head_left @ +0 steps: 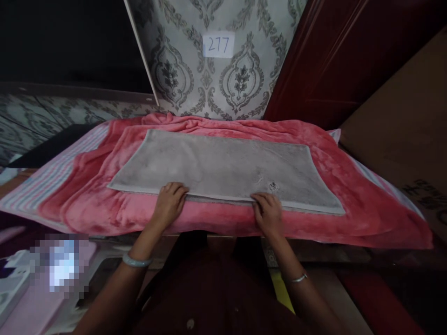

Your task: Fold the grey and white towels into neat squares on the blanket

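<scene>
A grey towel [216, 163], folded into a long rectangle, lies across a pink plush blanket [209, 221]. Its two layers show along the near edge, and a small dark embroidered mark [274, 187] sits at its right front. My left hand [170, 202] is closed on that near edge left of the middle, fingertips over the top layer. Further right, my right hand [268, 210] grips the same edge just in front of the mark, its thumb tucked at the border. The undersides of both grips are hidden.
Beneath the blanket a striped cloth [70, 151] shows at the left. A dark screen [70, 46] stands at the back left, and a cardboard box [401, 116] at the right. A paper reading 277 [219, 44] is on the patterned wall, beside a dark red door [324, 60].
</scene>
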Tool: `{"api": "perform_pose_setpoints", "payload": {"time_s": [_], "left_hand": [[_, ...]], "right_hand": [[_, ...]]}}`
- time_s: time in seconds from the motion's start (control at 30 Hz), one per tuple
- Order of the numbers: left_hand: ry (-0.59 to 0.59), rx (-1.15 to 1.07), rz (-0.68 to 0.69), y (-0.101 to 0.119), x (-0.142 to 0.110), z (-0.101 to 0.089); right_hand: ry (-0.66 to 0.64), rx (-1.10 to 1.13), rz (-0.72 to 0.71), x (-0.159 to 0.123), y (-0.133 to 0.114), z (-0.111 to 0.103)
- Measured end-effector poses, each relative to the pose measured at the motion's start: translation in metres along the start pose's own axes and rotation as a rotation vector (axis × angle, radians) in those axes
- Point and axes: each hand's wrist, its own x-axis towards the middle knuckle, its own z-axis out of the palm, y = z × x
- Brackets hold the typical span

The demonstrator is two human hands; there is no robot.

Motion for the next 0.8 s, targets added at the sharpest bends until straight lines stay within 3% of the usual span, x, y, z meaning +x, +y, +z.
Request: {"api": "perform_pose_setpoints", "payload": {"time_s": [0.17,0.43,0.63,0.8], "left_hand": [[-0.002,0.006,-0.075,-0.020,-0.011,-0.007],[0.015,-0.033,-0.109,-0.017,-0.012,-0.005],[-0.003,-0.073,-0.106,-0.020,-0.012,-0.008],[0.090,-0.194,-0.036,-0.033,-0.012,-0.008]], "right_hand": [[0.114,-0.061,0.039,-0.007,0.024,-0.013],[0.183,0.027,-0.002,-0.012,0.029,-0.008],[0.166,0.052,0.045,-0.014,0.024,-0.008],[0.091,0.135,0.076,-0.007,0.024,-0.022]]}}
